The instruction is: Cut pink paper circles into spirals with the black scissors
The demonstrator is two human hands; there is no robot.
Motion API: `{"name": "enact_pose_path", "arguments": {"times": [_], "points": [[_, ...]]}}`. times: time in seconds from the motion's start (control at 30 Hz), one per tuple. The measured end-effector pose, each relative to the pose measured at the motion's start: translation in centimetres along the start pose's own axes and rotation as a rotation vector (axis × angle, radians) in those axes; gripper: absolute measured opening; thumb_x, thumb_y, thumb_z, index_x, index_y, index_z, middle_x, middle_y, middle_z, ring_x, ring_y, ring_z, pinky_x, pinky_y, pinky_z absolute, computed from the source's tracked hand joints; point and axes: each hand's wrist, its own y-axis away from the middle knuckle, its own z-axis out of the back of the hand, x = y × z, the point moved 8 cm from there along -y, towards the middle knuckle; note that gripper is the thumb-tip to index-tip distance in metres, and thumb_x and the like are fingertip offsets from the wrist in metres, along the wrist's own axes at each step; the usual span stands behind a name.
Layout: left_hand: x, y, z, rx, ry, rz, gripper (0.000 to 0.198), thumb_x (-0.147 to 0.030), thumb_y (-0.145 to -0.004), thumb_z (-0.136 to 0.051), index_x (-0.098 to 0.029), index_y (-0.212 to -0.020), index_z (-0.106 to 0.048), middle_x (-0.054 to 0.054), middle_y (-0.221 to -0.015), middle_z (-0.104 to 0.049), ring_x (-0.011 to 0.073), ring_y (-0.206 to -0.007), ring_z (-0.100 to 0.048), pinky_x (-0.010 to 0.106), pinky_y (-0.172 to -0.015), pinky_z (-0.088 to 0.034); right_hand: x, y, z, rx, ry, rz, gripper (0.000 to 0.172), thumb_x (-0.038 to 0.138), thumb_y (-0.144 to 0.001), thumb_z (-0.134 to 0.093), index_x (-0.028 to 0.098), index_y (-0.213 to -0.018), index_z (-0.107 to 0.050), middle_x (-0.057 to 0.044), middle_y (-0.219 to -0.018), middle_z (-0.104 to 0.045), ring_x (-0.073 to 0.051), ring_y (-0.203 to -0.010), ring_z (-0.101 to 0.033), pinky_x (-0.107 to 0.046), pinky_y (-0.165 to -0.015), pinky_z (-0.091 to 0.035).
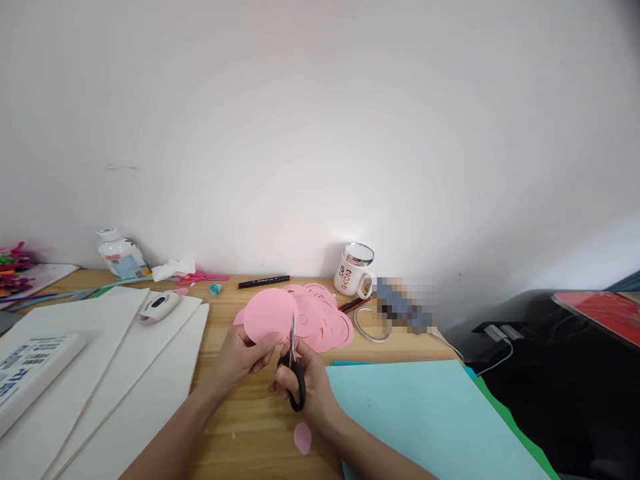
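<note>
My left hand pinches the lower edge of a round pink paper disc and holds it up over the table. My right hand grips a pair of black-handled scissors, fingers wrapped round the loops. The blades point upward at the disc's right edge; whether they are cutting into it I cannot tell. Behind the disc lies a heap of pink paper cut-outs, some with curved slits. A small pink paper petal rests on the table below my right hand.
Light blue paper sheets lie on the right, white boards on the left. Along the wall are a white mug, a black marker, pink scissors and a white bottle. A cable loops near the mug.
</note>
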Motion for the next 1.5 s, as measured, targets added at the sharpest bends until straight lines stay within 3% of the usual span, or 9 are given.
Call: {"name": "enact_pose_path", "arguments": {"times": [0.2, 0.3, 0.43, 0.63, 0.87, 1.5], "points": [[0.0, 0.1, -0.6, 0.015, 0.11, 0.051, 0.043, -0.045, -0.067, -0.069, -0.015, -0.043, -0.051, -0.003, -0.039, -0.046, 0.0049, -0.033, -0.034, 0.02, -0.034, -0.023, -0.3, 0.2, -0.3, 0.001, -0.018, -0.006, 0.039, 0.047, -0.066, -0.074, 0.024, -0.078, -0.046, 0.011, -0.047, -0.044, -0.008, -0.037, -0.035, -0.022, -0.042, -0.035], [0.0, 0.1, -0.4, -0.018, 0.081, 0.048, 0.044, -0.045, -0.065, -0.071, -0.015, -0.041, -0.048, -0.004, -0.037, -0.042, 0.0043, -0.034, -0.03, 0.02, -0.035, -0.021, 0.1, 0.2, -0.2, -0.011, 0.012, 0.004, 0.04, 0.047, -0.065, -0.075, 0.024, -0.078, -0.046, 0.009, -0.05, -0.046, -0.01, -0.042, -0.037, -0.022, -0.044, -0.034], [-0.2, 0.2, -0.9, 0.024, 0.028, 0.055, 0.041, -0.045, -0.065, -0.069, -0.016, -0.042, -0.05, -0.004, -0.039, -0.045, 0.0055, -0.036, -0.031, 0.021, -0.037, -0.021, 1.2, -0.2, -0.3, 0.015, 0.019, 0.081, 0.045, 0.05, -0.061, -0.079, 0.024, -0.08, -0.047, 0.006, -0.059, -0.047, -0.013, -0.053, -0.041, -0.023, -0.05, -0.033], [-0.1, 0.2, -0.9, 0.03, 0.017, 0.043, 0.044, -0.045, -0.066, -0.067, -0.018, -0.04, -0.044, -0.005, -0.038, -0.042, 0.0058, -0.036, -0.03, 0.022, -0.039, -0.02, 1.6, -0.4, -0.3, 0.029, -0.001, 0.114, 0.046, 0.052, -0.062, -0.078, 0.024, -0.08, -0.046, 0.005, -0.061, -0.047, -0.014, -0.057, -0.041, -0.025, -0.054, -0.033], [0.2, 0.0, -0.5, 0.033, 0.014, 0.023, 0.043, -0.04, -0.068, -0.068, -0.017, -0.041, -0.043, -0.006, -0.036, -0.038, 0.0053, -0.036, -0.029, 0.022, -0.04, -0.02, 1.1, -0.2, -0.1, 0.006, -0.016, 0.093, 0.049, 0.056, -0.062, -0.076, 0.023, -0.082, -0.047, 0.007, -0.058, -0.043, -0.011, -0.052, -0.032, -0.023, -0.049, -0.027], [-0.1, -0.2, -0.1, 0.013, 0.096, 0.01, 0.042, -0.043, -0.07, -0.067, -0.016, -0.045, -0.047, -0.005, -0.038, -0.045, 0.005, -0.033, -0.034, 0.02, -0.037, -0.023, -0.2, -0.2, 0.6, -0.072, 0.021, -0.034, 0.033, 0.038, -0.065, -0.073, 0.022, -0.076, -0.046, 0.012, -0.04, -0.044, -0.008, -0.037, -0.041, -0.019, -0.041, -0.035]]}}
